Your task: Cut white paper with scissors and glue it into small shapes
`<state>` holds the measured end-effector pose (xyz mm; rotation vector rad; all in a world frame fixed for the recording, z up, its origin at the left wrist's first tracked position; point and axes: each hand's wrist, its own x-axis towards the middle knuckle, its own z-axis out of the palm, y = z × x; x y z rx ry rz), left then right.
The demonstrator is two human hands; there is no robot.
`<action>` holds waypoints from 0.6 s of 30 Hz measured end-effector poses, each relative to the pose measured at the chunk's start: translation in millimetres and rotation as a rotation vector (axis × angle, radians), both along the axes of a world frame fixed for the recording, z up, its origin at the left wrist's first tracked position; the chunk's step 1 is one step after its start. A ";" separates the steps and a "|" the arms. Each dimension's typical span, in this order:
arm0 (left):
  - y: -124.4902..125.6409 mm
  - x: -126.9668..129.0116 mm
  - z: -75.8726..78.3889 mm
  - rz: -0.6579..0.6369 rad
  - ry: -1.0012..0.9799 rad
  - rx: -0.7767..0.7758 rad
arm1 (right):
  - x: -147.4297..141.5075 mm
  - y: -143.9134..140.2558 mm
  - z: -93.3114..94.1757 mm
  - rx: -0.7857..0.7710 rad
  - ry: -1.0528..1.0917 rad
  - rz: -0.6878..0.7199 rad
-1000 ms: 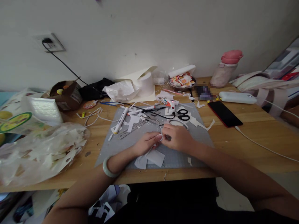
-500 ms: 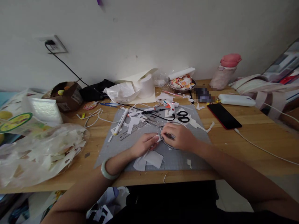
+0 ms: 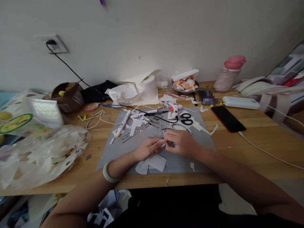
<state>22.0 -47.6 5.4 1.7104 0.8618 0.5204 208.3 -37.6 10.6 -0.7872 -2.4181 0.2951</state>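
Head view: my left hand (image 3: 147, 148) and right hand (image 3: 180, 142) pinch 1 small white paper strip (image 3: 161, 142) between fingertips, above the gray mat's (image 3: 123, 148) front edge.

One camera, worn on the person's head, looks forward and down. It takes in the wooden desk (image 3: 249, 139) closely, wall behind.

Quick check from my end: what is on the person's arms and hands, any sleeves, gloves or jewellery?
Both forearms are bare, with no sleeves or gloves showing. The left hand has a pale green bangle round its wrist. The right hand shows no bracelet or watch.
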 end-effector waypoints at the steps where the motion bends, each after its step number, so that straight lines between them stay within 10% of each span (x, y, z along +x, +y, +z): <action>1: 0.1 0.2 0.2 0.000 -0.003 0.011 | -0.1 0.1 0.4 0.008 -0.007 -0.013; 9: 0.7 -5.0 -1.1 0.026 -0.012 -0.001 | 16.8 18.4 8.7 -0.085 0.106 -0.241; 18: 2.4 -4.4 -2.9 0.038 -0.007 0.017 | 3.8 3.6 0.8 -0.060 0.123 0.049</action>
